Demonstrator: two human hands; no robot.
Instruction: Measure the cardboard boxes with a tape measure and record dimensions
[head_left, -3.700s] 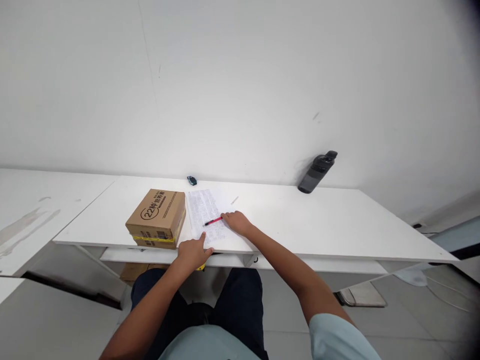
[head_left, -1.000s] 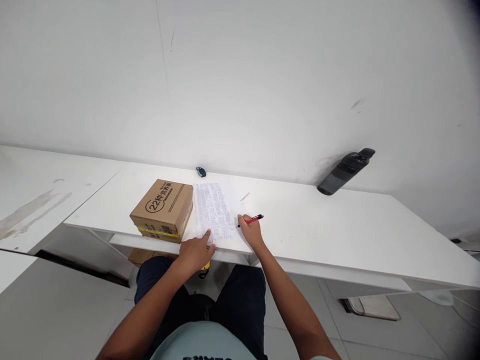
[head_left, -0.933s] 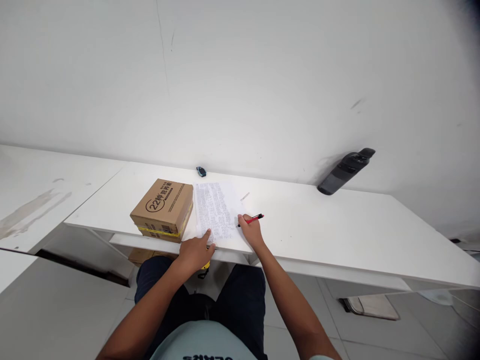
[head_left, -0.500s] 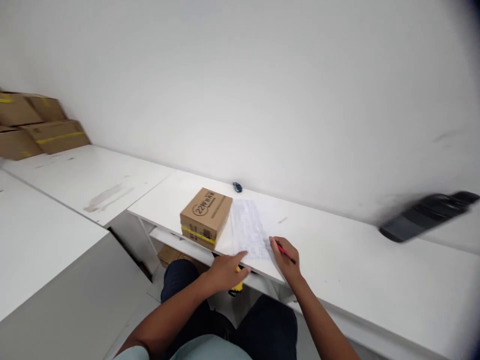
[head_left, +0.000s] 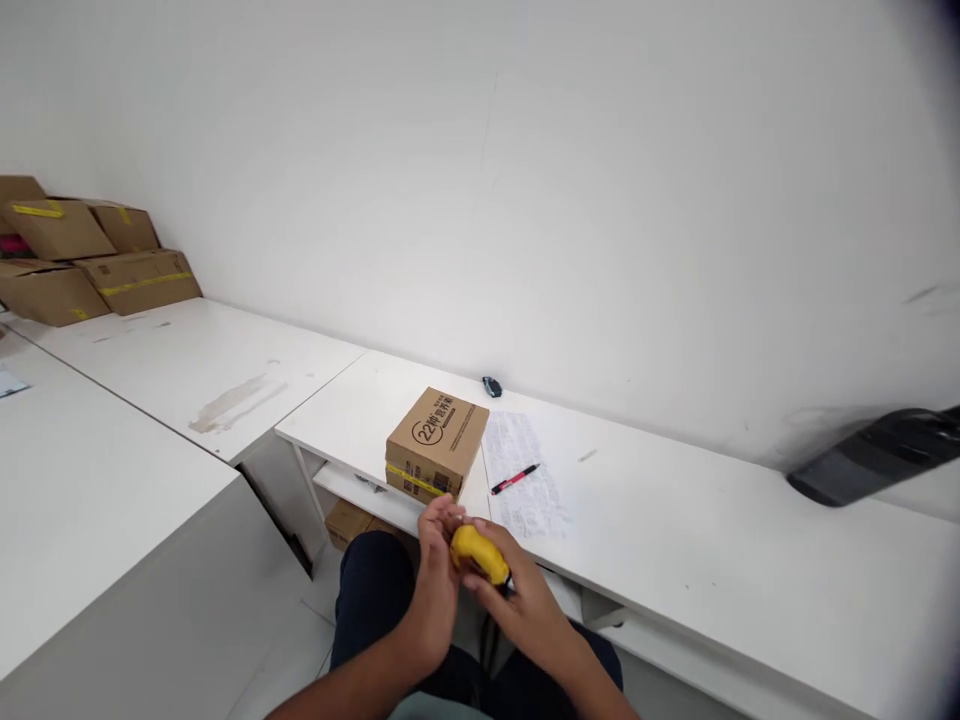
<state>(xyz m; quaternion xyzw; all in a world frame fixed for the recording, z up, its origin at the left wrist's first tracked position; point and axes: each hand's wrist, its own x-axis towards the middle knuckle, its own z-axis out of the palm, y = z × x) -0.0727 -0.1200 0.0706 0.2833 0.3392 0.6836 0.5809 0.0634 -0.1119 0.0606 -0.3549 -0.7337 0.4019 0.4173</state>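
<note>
A yellow tape measure (head_left: pixel 480 554) with a black strap is held in my right hand (head_left: pixel 525 595), its fingers wrapped round the case, above my lap at the desk's front edge. My left hand (head_left: pixel 433 575) is raised close against the left side of the tape measure, palm turned to it and fingers loosely bent; whether they touch its end is hard to see. A red and black pen (head_left: pixel 515 479) lies on the sheet of handwritten paper (head_left: pixel 534 505). Left of the paper sits a closed brown cardboard box (head_left: pixel 439 435) with yellow tape, near the front edge.
A small dark object (head_left: pixel 492 386) lies by the wall behind the box. At the right, a black bottle-like object (head_left: pixel 874 460) is cut off by the frame. Several cardboard boxes (head_left: pixel 146 280) are stacked at far left. Shelves run under the white desk (head_left: pixel 697 530).
My right hand has laid the pen on the paper and taken hold of the tape measure, which was in my left hand. Both hands have come together, and the view has shifted slightly.
</note>
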